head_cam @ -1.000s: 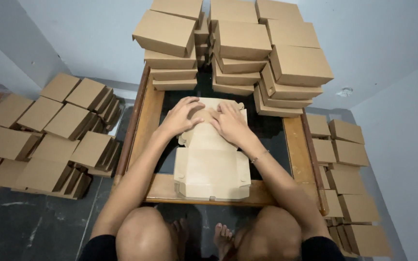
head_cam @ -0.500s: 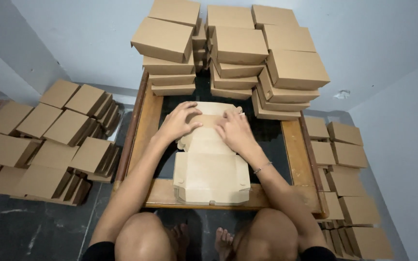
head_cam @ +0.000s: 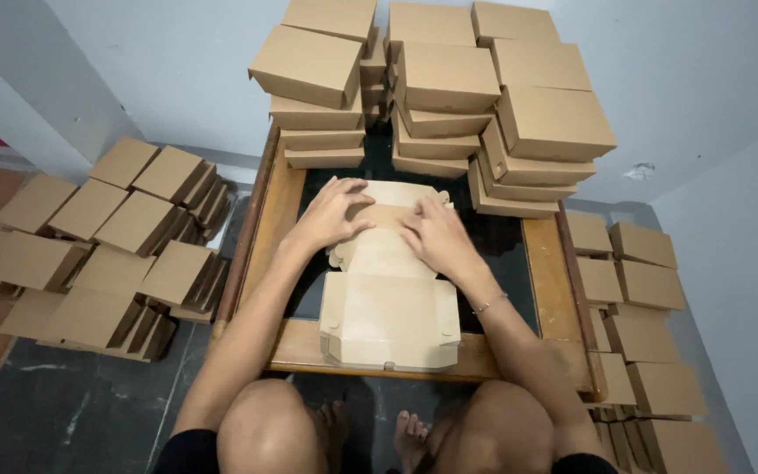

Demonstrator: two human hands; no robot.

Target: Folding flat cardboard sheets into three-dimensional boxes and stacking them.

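Low wooden table (head_cam: 544, 263) w/ finished-box stacks (head_cam: 449, 96) at the back, and centre-stage a half-folded cardboard box (head_cam: 388, 303), long axis running away from the person, left hand (head_cam: 331, 215) & right hand (head_cam: 436, 237) both flat, fingers spread, pressing its far flap, equally near.

Stacks of closed brown cardboard boxes (head_cam: 449, 96) rise at the far end of the low wooden table (head_cam: 554, 290). More folded boxes (head_cam: 107, 246) lie on the left floor, others (head_cam: 633, 316) along the right wall.
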